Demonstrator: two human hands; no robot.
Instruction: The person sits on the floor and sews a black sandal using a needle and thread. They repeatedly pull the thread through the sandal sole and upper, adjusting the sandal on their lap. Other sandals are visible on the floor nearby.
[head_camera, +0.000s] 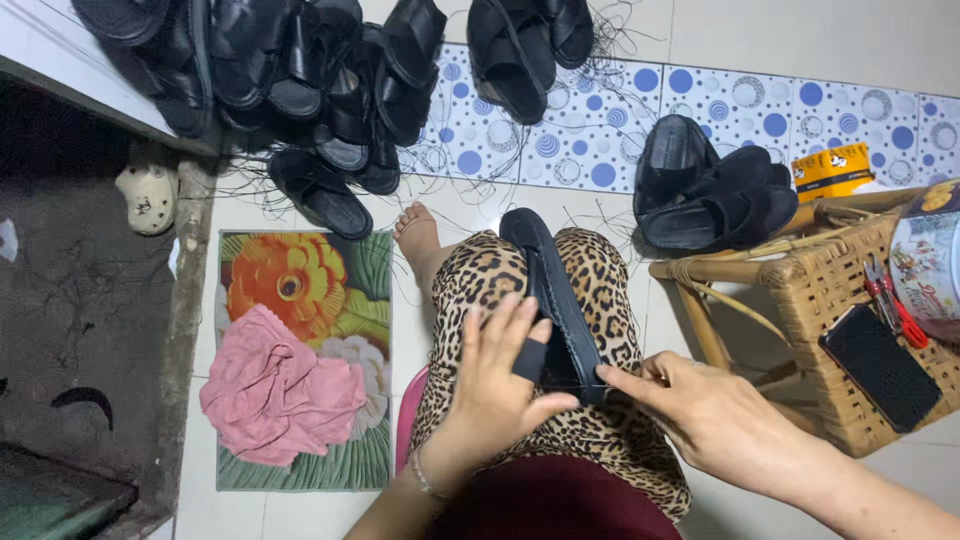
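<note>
Seated on a pink stool, black sandal (548, 290) laid lengthwise along the leopard-print lap (600, 300), toe end toward the bare foot. Left hand (497, 385) spread over the sandal's near end, fingers loosely closed on the black strap (530, 360), thumb tucked beneath. Right hand (700, 405) just right of the sandal, fingertips pinched on what looks like a thin dark thread drawn taut at the sole's edge; needle too small to make out. Apparently mid-stitch, fastening strap to sole; next pull likely needing a steady hold on the strap and an even draw of thread.

Right of the sandal: wicker stool (830, 290) carrying a black phone (880, 365), red-handled pliers (895, 305) and a round tin with pictured label (930, 260). Beyond it, a yellow carton (832, 170) on the dotted blue floor tiles, beside a small stack of finished sandals (715, 190). Far left of the sandal: larger black heap (300, 70), floral mat (300, 280), crumpled pink cloth (275, 390).
</note>
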